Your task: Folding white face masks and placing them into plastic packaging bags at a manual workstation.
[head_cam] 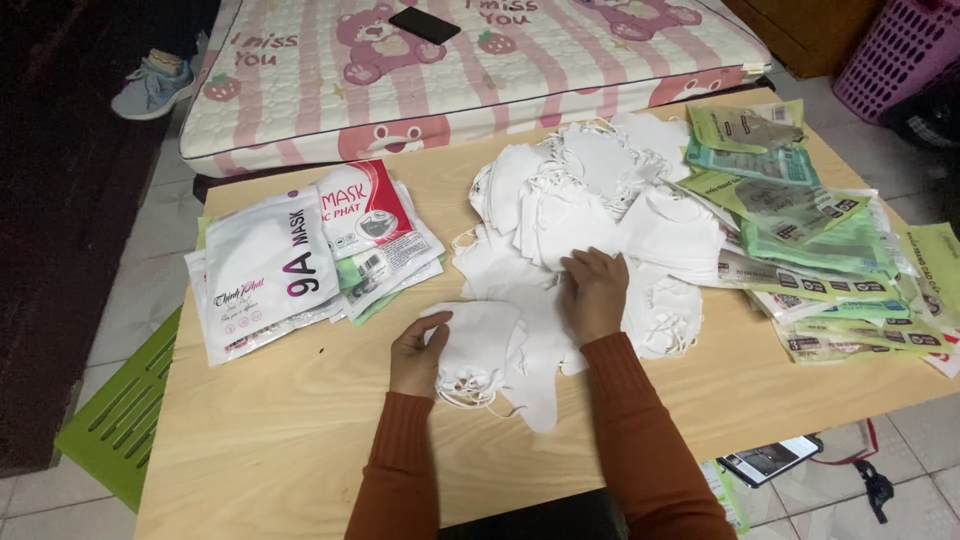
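- Wooden table [300, 420] fills the view, tiled floor round it, padded pink-and-white mat [480, 80] at the far edge w/ a dark phone [425, 24] on it.
- Nearest me: left hand [418, 355] curled on the left edge of a small stack of white masks [480, 350], thumb on top, fingers pinching the stack; ear loops hang out on the near side.
- Stack's long axis runs roughly left-right, lying right of my left hand and just below-left of my right.
- Right hand [594, 292] rests flat, fingers spread, palm down on loose masks just beyond the stack; nearer to the big mask pile [590, 190] than the left is.
- Pile lies further out, centre of table.
- Far left: white printed pouches [265, 270]. Far right: green packets [810, 230], fanned out.
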